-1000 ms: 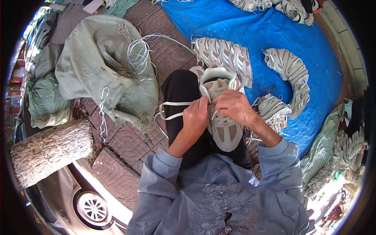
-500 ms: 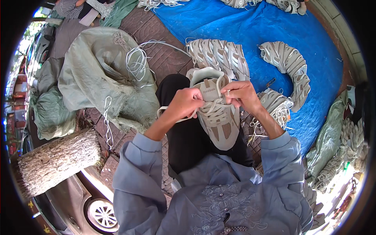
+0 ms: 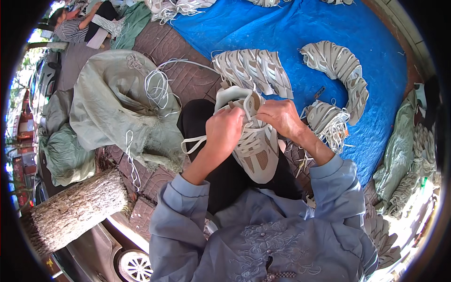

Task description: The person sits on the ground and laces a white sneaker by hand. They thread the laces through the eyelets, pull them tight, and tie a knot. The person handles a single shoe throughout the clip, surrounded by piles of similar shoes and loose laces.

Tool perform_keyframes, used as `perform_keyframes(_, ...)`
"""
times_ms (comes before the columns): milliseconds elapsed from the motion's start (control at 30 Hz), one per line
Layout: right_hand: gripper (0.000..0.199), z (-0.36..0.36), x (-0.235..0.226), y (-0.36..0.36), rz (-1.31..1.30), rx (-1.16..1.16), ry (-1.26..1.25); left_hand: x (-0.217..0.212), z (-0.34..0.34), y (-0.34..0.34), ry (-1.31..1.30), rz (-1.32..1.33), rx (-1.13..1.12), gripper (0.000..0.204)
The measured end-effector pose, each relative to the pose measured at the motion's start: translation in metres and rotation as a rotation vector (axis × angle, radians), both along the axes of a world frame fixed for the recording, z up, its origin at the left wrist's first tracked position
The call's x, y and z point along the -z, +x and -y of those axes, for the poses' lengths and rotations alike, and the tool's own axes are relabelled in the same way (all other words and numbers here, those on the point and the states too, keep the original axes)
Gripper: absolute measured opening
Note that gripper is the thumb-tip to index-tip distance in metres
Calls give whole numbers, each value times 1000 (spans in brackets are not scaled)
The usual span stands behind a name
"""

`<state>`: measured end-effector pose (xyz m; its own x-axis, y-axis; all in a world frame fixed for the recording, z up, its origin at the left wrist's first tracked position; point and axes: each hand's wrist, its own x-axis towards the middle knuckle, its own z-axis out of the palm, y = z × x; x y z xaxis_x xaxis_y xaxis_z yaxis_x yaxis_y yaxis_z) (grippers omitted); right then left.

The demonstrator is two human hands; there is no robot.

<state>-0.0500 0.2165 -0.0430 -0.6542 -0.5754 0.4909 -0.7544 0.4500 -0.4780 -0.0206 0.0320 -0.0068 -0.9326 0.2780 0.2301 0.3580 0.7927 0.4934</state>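
Observation:
A beige and white sneaker upper (image 3: 260,162) lies across my black-trousered lap, toe toward me. Its cream shoelace (image 3: 192,144) runs through the front eyelets, and a loose loop hangs left of my left hand. My left hand (image 3: 225,128) is closed on the lace over the left side of the tongue, its back toward me. Facing it, my right hand (image 3: 283,118) closes at the upper's right eyelet edge; its fingertips are mostly hidden, so whether lace is also in them is unclear. The padded collar (image 3: 225,96) stands up beyond both hands.
Nested rows of similar uppers (image 3: 256,70) lie on a blue tarp (image 3: 282,28) ahead. A grey-green sack (image 3: 105,89) with white cord (image 3: 159,89) lies left, near a tree trunk (image 3: 80,204). Another person (image 3: 77,30) sits far left. A parked car (image 3: 89,249) stands lower left.
Both hands have turned so their backs cover more of the tongue. The lace loop at left now stands out more to the side. The whole view has shifted slightly.

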Motion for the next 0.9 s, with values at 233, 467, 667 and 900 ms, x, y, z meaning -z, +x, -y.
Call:
perform_keyframes(233,11,2,-2,0,-27,73,21,0,-10,-16,157,437,-111,13)
perform_keyframes(467,10,1,7,6,-49,61,112,8,-15,-24,-83,389,50,12)
perform_keyframes(667,9,-7,6,1,133,13,9,13,-19,-32,-192,390,179,10)
perform_keyframes(900,8,5,5,4,56,-72,-102,-16,14,-45,117,1087,150,13)
